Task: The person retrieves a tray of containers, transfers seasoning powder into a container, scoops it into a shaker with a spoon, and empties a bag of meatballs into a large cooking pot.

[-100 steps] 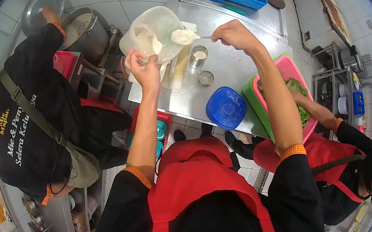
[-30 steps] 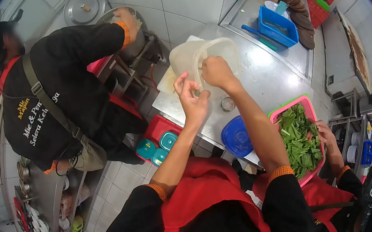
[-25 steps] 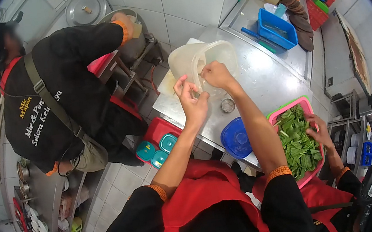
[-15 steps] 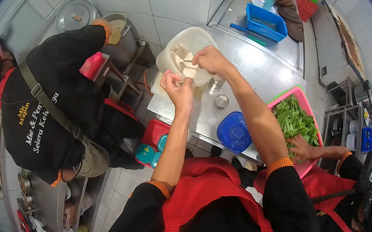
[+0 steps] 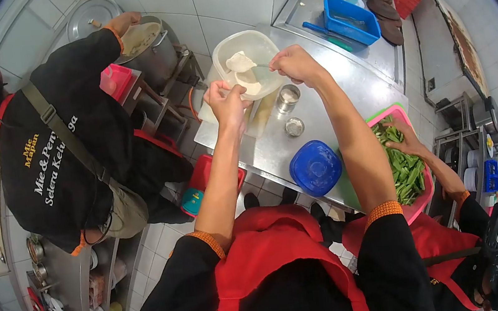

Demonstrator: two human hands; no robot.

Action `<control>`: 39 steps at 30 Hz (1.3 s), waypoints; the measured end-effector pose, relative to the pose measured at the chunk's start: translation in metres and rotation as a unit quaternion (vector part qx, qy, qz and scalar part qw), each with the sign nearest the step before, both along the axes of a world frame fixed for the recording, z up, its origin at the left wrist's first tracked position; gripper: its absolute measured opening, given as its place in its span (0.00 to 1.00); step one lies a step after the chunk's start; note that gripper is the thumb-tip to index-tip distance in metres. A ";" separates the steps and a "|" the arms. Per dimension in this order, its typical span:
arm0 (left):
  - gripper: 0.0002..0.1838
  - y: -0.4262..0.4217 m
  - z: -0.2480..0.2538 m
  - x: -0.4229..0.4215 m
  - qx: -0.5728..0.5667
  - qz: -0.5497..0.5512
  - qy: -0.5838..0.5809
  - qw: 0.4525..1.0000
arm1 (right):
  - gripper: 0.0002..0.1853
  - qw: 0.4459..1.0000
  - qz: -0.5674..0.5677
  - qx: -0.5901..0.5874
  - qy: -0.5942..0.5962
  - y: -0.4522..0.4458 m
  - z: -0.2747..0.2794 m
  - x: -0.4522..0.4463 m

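Observation:
A translucent white plastic container (image 5: 269,44) with white powder in it sits at the table's back edge. My left hand (image 5: 228,105) is closed on its near rim. In my right hand (image 5: 300,65) I grip the handle of a spoon (image 5: 260,66), which holds a heap of white powder (image 5: 240,62) over the container. Just below the container stands a small metal-looking jar (image 5: 287,98). Nearer me lies a small round lid (image 5: 294,127), and past it a blue plastic lid (image 5: 315,169) dusted with white.
A person's hand (image 5: 409,137) at my right is in a pink basin (image 5: 428,195) of cut green leaves. At left another person (image 5: 66,154) reaches over a large pot (image 5: 151,55). A blue tray (image 5: 352,19) stands at the back right, a red crate (image 5: 203,168) below the table.
The spoon has come up with a heap of powder, and the container looks less tilted. The right-hand person's hand moved up the basin; the left person's hand shifted at the pot.

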State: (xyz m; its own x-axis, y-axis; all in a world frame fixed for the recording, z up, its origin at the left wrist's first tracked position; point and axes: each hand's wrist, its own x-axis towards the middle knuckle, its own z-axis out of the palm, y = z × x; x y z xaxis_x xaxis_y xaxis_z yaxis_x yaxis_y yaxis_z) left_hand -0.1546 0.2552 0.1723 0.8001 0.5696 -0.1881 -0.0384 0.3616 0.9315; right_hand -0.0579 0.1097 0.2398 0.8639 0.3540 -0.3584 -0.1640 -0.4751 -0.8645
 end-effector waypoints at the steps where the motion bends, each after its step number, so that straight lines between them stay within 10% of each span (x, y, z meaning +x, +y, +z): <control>1: 0.13 -0.001 0.003 0.000 0.003 -0.001 0.008 1.000 | 0.07 1.000 -0.004 -0.001 -0.008 -0.001 -0.002 0.001; 39: 0.15 0.040 -0.031 0.038 -0.027 0.060 0.008 0.998 | 0.07 0.994 -0.067 -0.082 0.034 -0.135 -0.049 0.019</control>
State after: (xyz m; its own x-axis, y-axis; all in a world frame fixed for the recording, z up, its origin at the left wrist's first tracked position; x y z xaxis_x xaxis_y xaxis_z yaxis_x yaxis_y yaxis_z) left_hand -0.1169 0.2953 0.1411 0.7232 0.6503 -0.2328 -0.0701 0.4044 0.9119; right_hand -0.0392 -0.0258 0.1912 0.8713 0.1700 -0.4604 -0.2896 -0.5794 -0.7619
